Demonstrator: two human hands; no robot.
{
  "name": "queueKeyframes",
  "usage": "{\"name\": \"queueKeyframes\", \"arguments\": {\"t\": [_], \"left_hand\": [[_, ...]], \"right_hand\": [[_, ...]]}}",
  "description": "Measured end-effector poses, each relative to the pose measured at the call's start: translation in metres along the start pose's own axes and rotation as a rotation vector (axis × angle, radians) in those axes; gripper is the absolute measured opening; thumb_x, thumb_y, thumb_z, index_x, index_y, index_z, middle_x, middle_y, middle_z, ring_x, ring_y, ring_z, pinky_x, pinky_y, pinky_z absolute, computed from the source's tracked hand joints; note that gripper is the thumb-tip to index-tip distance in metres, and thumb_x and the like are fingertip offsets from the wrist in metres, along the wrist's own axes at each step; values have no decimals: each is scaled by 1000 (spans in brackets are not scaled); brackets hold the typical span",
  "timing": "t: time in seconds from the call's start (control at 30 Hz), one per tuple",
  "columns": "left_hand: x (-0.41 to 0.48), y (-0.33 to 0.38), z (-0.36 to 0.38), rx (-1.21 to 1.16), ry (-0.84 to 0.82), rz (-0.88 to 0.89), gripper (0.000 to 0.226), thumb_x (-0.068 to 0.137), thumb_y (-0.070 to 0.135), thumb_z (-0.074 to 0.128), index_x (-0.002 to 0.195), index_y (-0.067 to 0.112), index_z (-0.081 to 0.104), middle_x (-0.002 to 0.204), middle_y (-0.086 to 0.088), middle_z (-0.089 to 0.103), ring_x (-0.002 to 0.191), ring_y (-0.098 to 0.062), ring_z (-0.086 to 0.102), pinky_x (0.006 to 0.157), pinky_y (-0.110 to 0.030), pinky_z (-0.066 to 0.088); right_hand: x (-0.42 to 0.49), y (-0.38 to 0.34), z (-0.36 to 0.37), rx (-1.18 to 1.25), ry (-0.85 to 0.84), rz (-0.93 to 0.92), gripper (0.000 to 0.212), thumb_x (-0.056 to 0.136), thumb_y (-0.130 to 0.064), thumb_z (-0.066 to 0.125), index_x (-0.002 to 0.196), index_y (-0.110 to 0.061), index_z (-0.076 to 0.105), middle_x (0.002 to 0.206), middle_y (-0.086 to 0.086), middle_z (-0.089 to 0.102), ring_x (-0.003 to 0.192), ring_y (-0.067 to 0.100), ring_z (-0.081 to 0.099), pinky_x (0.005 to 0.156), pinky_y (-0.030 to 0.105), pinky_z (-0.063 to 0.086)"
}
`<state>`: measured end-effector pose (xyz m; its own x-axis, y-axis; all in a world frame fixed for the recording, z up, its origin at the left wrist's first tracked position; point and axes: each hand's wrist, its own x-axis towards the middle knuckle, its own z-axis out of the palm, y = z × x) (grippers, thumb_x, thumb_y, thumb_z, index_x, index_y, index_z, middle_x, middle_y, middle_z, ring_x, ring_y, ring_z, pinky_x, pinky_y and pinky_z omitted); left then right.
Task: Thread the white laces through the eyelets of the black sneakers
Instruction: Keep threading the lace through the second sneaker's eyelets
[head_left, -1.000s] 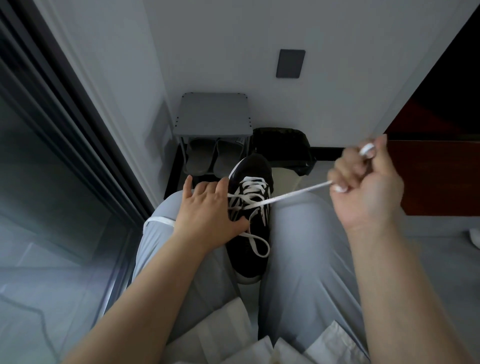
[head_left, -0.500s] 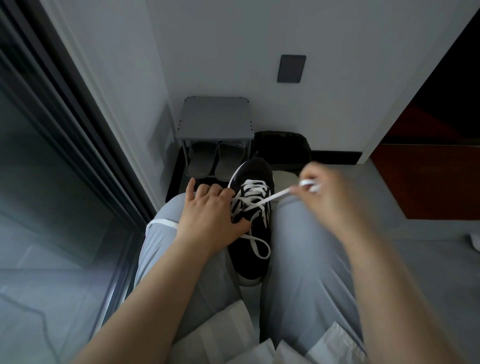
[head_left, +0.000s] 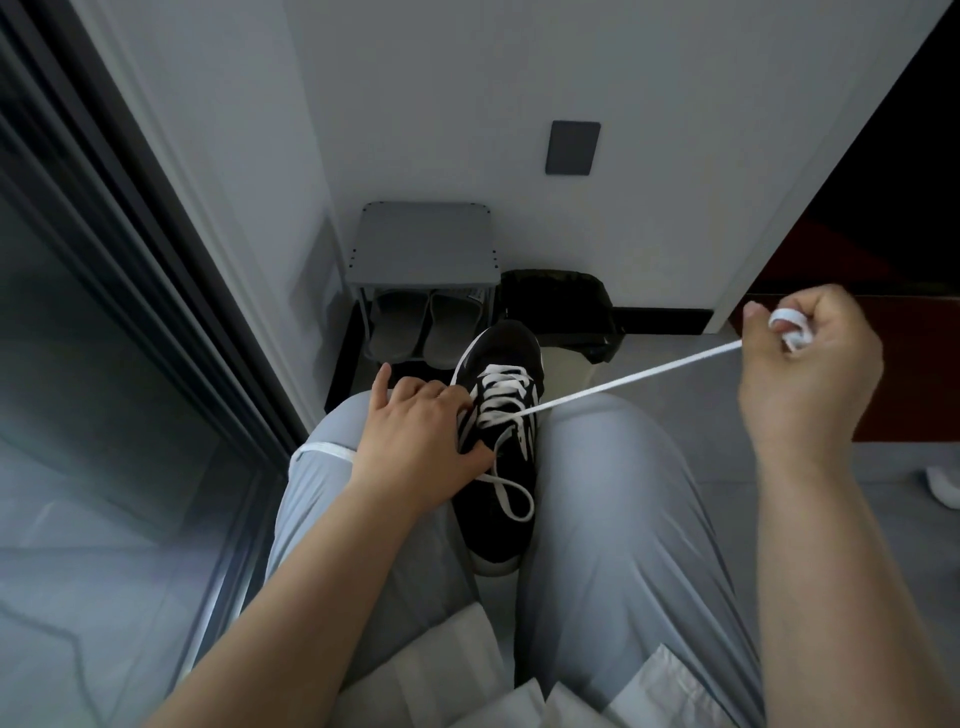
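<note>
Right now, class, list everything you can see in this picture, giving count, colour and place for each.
sneaker: one, black, between the knees
lace: one, white, partly threaded in the sneaker, pulled taut to the right
rack: one, grey, against the far wall
slippers: two, grey, under the rack
bag: one, black, right of the rack
wall plate: one, dark grey, on the wall above
sheets: a few, white, on the lap
trousers: one pair, grey, on the legs
left hand: holds the sneaker
right hand: grips the lace end
</note>
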<state>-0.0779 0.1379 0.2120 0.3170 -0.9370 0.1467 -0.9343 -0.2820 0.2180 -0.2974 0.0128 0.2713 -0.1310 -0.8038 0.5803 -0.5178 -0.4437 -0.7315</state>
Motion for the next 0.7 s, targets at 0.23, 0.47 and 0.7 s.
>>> {"name": "queueKeyframes", "arguments": {"t": [0.23,0.47,0.7], "left_hand": [[-37,5,3,200,-50,165,96,63,81,24,117,9,57,103,1,69,105,-13,63,111,-44,22],[-36,-32,-15,-238,92,178,21,78,34,49,68,26,67,66,15,63,71,-6,50,81,-18,39],[-21,-15,-31,-336,152,251,28,79,44,53,77,23,70,73,12,57,71,-13,50,68,-22,40]], "right_hand": [[-19,13,13,-468,-1042,67,13,96,-14,45,103,-15,56,105,6,53,89,21,53,69,25,35],[-14,-17,-6,-441,-916,-109,37,99,-30,40,63,-22,47,97,-3,52,87,22,49,66,28,26],[-29,-41,1,33,-811,-155,27,92,-20,57,117,-25,65,71,-17,64,55,-2,52,53,6,36]]}}
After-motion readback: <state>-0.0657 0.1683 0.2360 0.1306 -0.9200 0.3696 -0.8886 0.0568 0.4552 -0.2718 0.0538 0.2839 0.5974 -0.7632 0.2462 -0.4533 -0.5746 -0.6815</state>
